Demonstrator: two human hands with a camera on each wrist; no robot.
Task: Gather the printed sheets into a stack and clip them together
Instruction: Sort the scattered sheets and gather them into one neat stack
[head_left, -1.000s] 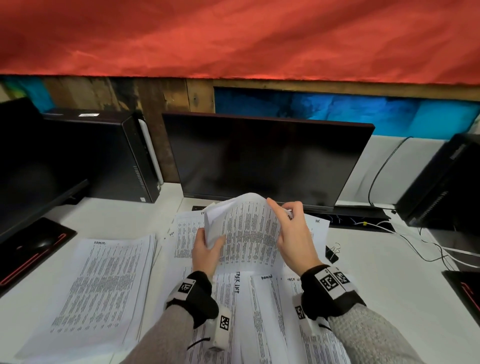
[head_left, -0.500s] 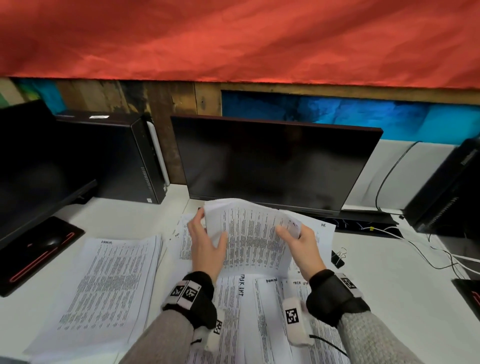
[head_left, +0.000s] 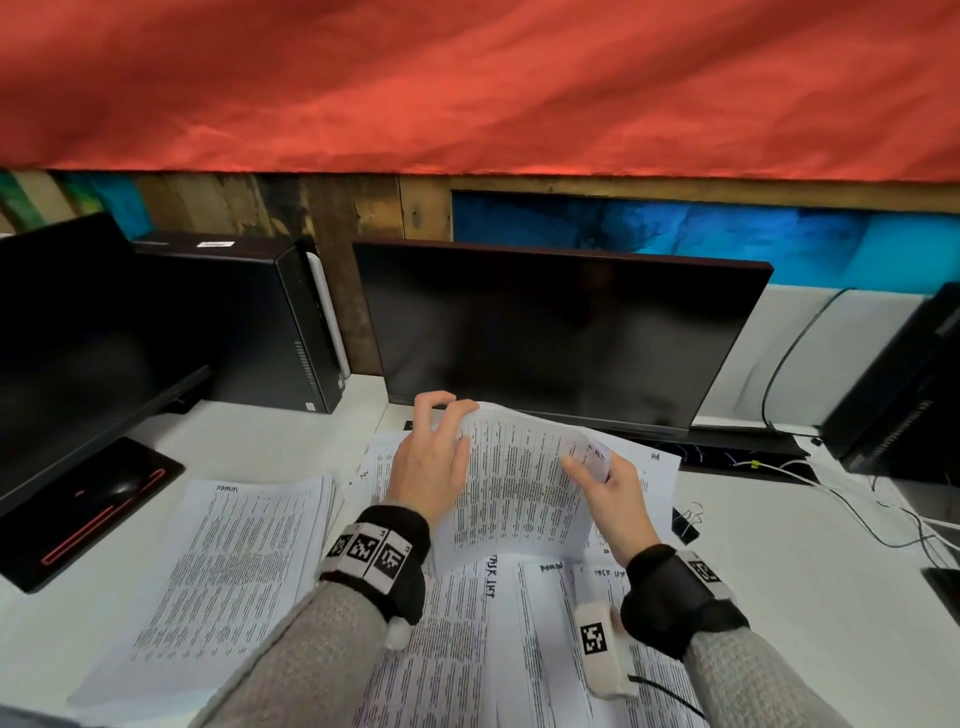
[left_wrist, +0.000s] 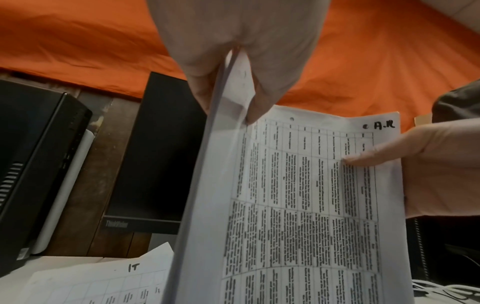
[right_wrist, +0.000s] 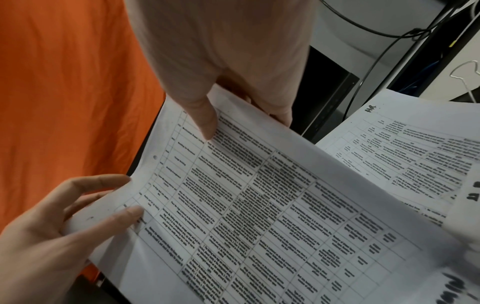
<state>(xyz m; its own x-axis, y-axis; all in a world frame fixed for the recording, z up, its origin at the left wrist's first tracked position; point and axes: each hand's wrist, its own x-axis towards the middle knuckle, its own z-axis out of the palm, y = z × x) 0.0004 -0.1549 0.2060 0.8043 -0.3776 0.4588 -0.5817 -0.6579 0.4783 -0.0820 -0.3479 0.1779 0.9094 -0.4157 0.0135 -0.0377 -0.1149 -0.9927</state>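
I hold a thin bundle of printed sheets (head_left: 519, 483) lifted above the desk in front of the middle monitor. My left hand (head_left: 447, 431) pinches its far left corner, thumb on top and fingers (left_wrist: 197, 82) behind. At the right edge my right hand (head_left: 592, 470) grips it, with the thumb (right_wrist: 202, 121) pressed on the printed face. The top page (left_wrist: 298, 205) is marked "A.R". More printed sheets (head_left: 467, 649) lie spread on the desk under my wrists. A black binder clip (head_left: 685, 522) lies on the desk just right of my right hand.
A separate paper stack (head_left: 234, 561) marked "ADMIN" lies at the left. The dark monitor (head_left: 561, 332) stands close behind the bundle, with a computer tower (head_left: 270, 322) and second monitor (head_left: 78, 338) to the left. Cables (head_left: 857, 499) trail over the white desk (head_left: 779, 597) at the right.
The bundle was curled up with my right hand at its top. It has since opened flatter; my left hand slid up to the far left corner and my right hand dropped to the right edge.
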